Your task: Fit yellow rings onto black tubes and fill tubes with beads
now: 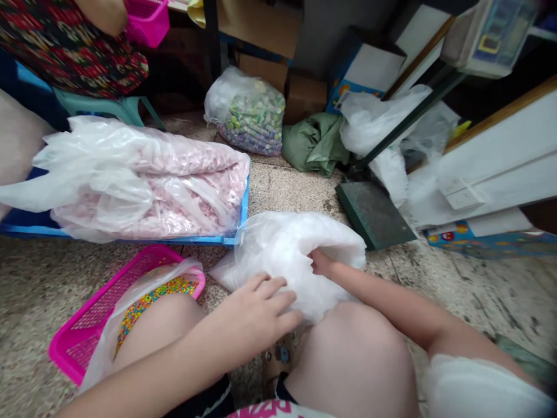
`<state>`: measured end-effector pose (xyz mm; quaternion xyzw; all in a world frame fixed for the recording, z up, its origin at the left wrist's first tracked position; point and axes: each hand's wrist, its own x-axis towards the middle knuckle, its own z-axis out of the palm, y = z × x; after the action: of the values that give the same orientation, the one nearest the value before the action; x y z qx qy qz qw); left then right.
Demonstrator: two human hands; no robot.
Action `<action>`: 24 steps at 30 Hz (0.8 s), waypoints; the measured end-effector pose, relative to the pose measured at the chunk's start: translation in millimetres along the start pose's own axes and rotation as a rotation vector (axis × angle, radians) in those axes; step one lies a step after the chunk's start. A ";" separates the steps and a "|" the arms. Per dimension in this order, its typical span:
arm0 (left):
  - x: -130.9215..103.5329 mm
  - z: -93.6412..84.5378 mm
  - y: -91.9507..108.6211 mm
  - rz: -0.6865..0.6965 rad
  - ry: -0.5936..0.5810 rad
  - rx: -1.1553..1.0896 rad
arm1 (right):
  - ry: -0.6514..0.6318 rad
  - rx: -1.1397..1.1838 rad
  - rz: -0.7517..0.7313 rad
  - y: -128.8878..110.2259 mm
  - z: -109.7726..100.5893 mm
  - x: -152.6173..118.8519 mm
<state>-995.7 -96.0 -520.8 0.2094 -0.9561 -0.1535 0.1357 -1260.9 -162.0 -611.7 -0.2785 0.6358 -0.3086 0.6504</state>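
A white plastic bag (270, 238), translucent and crumpled, stands on the floor in front of my knees. My left hand (267, 305) lies over its near side with the fingers spread, apparently gripping nothing. At the bag's mouth is my right hand (321, 262), reaching in from the right; its fingertips are hidden by the plastic, so whether they hold anything is unclear. The bag's contents cannot be made out. Beside my left knee, a pink basket (72, 342) contains a clear bag of small multicoloured beads (150, 299).
Behind the basket, a blue crate (244, 203) carries large bags of pale pink pieces (191, 200). A bag of small coloured items (255, 116), a green sack (315, 142) and a platform scale (376, 215) stand farther back. Another person (73, 46) sits at upper left.
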 end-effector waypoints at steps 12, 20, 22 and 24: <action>15.4 15.8 -14.3 -0.001 0.031 0.071 | 0.220 0.212 0.098 -27.1 -48.0 -101.3; -108.8 -4.3 -74.8 -0.593 0.296 0.154 | 0.280 0.056 0.012 -83.4 16.5 -150.7; -149.8 -5.3 -81.6 -0.784 0.274 0.167 | 0.211 -0.010 0.010 -96.6 47.4 -152.3; -189.3 -1.6 -81.3 -0.956 0.176 0.158 | 0.105 -0.050 -0.008 -104.1 82.5 -146.9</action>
<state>-800.3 -83.0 -584.8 0.6464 -0.7468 -0.1072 0.1139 -1183.6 -121.6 -433.9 -0.2808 0.6753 -0.3096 0.6077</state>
